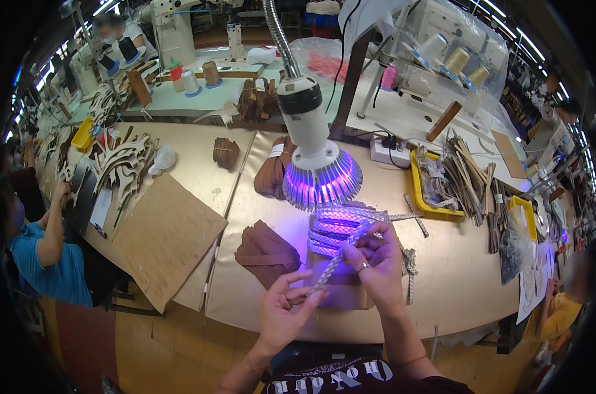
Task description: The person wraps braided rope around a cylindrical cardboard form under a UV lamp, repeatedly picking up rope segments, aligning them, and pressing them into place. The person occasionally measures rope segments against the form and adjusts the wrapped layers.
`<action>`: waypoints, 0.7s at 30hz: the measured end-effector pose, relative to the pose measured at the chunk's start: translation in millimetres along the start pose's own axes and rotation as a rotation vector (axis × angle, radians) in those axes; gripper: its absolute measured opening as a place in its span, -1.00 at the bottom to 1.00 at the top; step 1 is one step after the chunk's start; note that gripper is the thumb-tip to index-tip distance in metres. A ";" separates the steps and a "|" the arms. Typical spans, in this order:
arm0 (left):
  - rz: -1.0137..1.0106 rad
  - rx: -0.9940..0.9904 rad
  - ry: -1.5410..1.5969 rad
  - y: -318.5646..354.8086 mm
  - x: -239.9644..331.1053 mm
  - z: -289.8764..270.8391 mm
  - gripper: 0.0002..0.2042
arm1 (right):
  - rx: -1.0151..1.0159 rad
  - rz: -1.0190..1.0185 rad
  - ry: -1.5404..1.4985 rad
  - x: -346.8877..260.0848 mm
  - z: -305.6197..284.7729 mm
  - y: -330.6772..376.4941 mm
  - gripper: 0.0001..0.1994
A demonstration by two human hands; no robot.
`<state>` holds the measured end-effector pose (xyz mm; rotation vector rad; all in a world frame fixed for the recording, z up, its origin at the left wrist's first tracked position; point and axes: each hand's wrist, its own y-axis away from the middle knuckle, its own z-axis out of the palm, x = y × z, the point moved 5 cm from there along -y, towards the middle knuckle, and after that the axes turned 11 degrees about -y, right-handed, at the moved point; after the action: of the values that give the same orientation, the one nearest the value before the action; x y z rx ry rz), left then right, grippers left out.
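A pale grey braided strap (332,268) runs slantwise between my two hands. My left hand (286,308) pinches its lower end between thumb and fingertips. Higher up, my right hand (379,264) grips the same strap, with a ring on one finger. Right behind the hands, a pile of braided straps (331,243) lies under the glowing purple light of a lamp (322,180) on a flexible neck. A brown block-like support (340,289) sits beneath that pile, partly covered by my hands. Left of it rests a fanned stack of brown pieces (266,253).
Bundled brown pieces (271,172) stand behind the lamp. A yellow tray (436,190) of straps sits to the right, beside long thin strips (468,174). A brown board (170,240) lies at left, near a person in a blue shirt (45,262). Sewing machines line the back.
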<state>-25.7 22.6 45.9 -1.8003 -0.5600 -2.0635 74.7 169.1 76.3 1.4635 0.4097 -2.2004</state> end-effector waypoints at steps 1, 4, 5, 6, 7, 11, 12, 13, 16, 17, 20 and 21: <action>-0.026 -0.008 0.027 2.1 -3.0 3.0 -0.59 | -0.010 -0.002 -0.015 1.7 3.2 -2.2 -0.59; -0.069 -0.045 0.073 4.8 -9.0 7.4 -0.44 | -0.040 0.010 -0.036 7.6 12.6 -8.9 -0.59; -0.075 -0.055 0.089 5.7 -10.0 8.2 -0.42 | -0.049 0.020 -0.031 9.8 15.6 -10.9 -0.59; -0.074 -0.061 0.121 6.1 -10.7 9.0 -0.40 | -0.058 0.031 -0.025 11.8 18.6 -13.2 -0.58; -0.053 -0.058 0.104 5.8 -10.6 9.7 -0.40 | -0.078 0.030 -0.029 12.7 21.9 -15.5 -0.58; -0.011 -0.013 0.130 3.1 -10.7 5.6 -0.41 | -0.063 0.015 0.037 10.7 26.5 -22.8 -0.57; -0.037 0.002 0.147 0.5 -12.5 3.2 -0.42 | -0.051 -0.009 0.043 7.6 25.8 -24.5 -0.56; 0.010 0.023 0.143 -3.2 -10.6 0.0 -0.42 | -0.052 -0.049 0.043 3.8 25.4 -24.7 -0.55; 0.053 0.078 0.196 -17.4 -8.9 -7.7 -0.44 | 0.076 -0.092 0.091 -2.1 16.5 -21.0 -0.49; 0.055 0.084 0.249 -23.5 -8.5 -8.5 -0.45 | 0.090 -0.156 0.079 -5.6 14.9 -18.1 -0.43; 0.054 0.042 0.334 -43.1 -3.7 -8.8 -0.44 | 0.171 -0.252 0.076 -12.8 5.7 -8.5 -0.41; 0.042 0.015 0.347 -49.1 -1.9 -7.4 -0.42 | 0.172 -0.261 0.195 -18.2 2.2 -6.5 -0.38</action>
<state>-56.4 61.2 39.8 -1.3863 -0.4322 -2.2650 75.5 177.5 93.8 1.8169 0.5124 -2.3501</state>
